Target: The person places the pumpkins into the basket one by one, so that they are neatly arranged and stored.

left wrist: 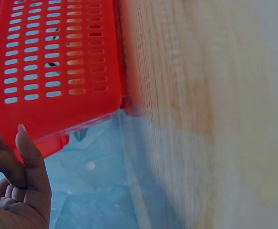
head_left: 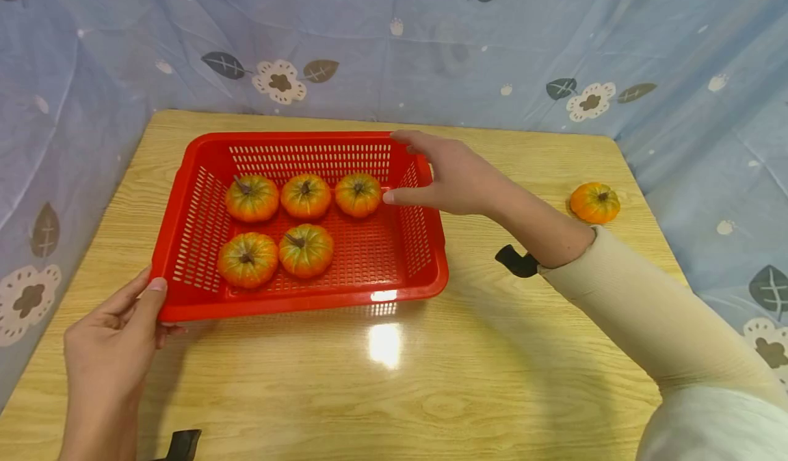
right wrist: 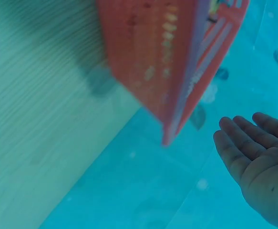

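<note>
A red plastic basket (head_left: 369, 262) with slotted walls stands on the table, holding several small orange pumpkins (head_left: 306, 251) with green tops. My left hand (head_left: 113, 345) grips its near left corner, thumb on top of the rim and fingers beneath. Seen from the left wrist, the fingers (left wrist: 31, 157) meet the rim below the slotted wall (left wrist: 53, 57). Over the basket's right end reaches my right hand (head_left: 458, 174), thumb and fingers spread apart. Its thumb tip is close to the rightmost pumpkin (head_left: 358, 195) of the back row. The right wrist view shows this palm (right wrist: 267, 171) with nothing in it.
One more pumpkin (head_left: 594, 202) lies outside the basket, at the table's right side. Blue patterned cloth (head_left: 431, 50) hangs behind and along both sides of the wooden table (head_left: 345, 392). A black strap end (head_left: 517, 261) sticks out by the right sleeve.
</note>
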### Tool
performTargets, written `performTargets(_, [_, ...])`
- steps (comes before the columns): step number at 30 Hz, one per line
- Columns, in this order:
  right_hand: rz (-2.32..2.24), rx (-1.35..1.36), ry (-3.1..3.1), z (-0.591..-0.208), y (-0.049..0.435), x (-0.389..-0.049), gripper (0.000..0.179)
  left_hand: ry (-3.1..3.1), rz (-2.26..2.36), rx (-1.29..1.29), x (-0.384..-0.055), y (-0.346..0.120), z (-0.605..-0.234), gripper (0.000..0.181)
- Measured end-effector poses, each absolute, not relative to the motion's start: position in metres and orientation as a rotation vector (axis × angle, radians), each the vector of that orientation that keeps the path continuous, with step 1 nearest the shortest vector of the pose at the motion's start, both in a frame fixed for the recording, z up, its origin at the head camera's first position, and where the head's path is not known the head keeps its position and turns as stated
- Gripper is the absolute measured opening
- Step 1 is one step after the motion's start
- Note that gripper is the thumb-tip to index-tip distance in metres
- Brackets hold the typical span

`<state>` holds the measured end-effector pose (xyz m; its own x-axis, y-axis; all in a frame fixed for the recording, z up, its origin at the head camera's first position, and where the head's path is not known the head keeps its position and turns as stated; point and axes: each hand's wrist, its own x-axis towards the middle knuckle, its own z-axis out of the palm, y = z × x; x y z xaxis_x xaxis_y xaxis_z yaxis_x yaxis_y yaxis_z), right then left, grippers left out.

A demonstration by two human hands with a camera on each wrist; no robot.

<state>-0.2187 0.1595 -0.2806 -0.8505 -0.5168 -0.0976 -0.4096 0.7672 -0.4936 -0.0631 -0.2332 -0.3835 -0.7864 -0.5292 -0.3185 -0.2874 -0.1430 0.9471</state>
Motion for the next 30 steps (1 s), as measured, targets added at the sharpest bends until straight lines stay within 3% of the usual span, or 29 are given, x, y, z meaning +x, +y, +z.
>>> performTargets(15, [-0.916, -0.160, 2.867, -0.298, 0.280, -0.196, 0.093, -1.958, -1.975, 0.966, -0.064, -0.232, -0.383, 0.049])
performTargets(23, [-1.035, 0.288, 2.928, -0.330, 0.354, -0.181, 0.097, -1.935, -2.009, 0.971, -0.064, -0.233, -0.384, 0.047])
performTargets(30, [-1.170, 0.545, 2.883, -0.353, 0.390, -0.170, 0.102, -1.923, -2.022, 0.968, -0.064, -0.232, -0.383, 0.048])
